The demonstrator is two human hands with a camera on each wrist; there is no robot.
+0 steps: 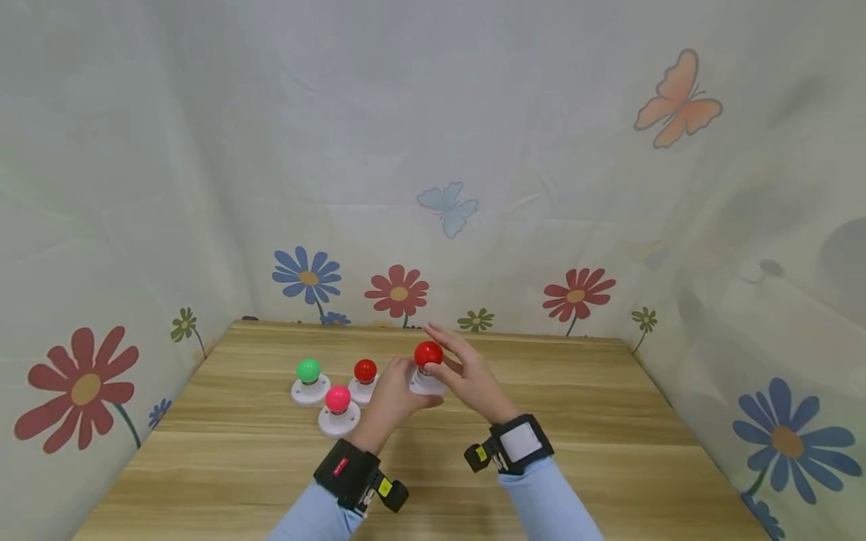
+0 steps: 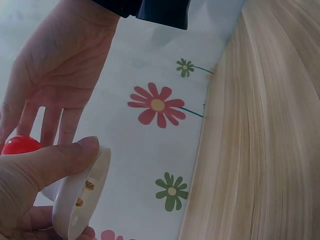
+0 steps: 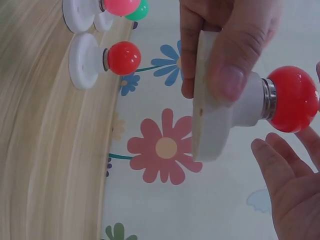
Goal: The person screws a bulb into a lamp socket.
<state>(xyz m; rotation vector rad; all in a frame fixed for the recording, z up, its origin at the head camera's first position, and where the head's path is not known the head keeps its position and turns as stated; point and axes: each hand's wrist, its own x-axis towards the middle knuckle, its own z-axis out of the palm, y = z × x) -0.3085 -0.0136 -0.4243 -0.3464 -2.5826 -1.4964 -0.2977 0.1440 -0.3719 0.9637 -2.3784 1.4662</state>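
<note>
My left hand (image 1: 391,402) grips a white round lamp holder (image 1: 425,383) above the table, its thumb (image 2: 75,157) across the base. A red bulb (image 3: 293,99) sits in that holder, a band of its silver metal collar (image 3: 269,99) showing between glass and socket. The left wrist view catches the holder's hollow underside with brass screws (image 2: 89,185). My right hand (image 1: 476,379) is beside the bulb, thumb near the glass and the other fingers (image 3: 272,160) extended and spread around it. In the left wrist view those fingers reach down behind the bulb.
Left of my hands, three more holders stand upright on the wooden table (image 1: 575,436): one with a green bulb (image 1: 308,370), one with a pink bulb (image 1: 337,399), one with a red bulb (image 1: 365,370). A flower-printed curtain (image 1: 352,150) surrounds the table's back and sides.
</note>
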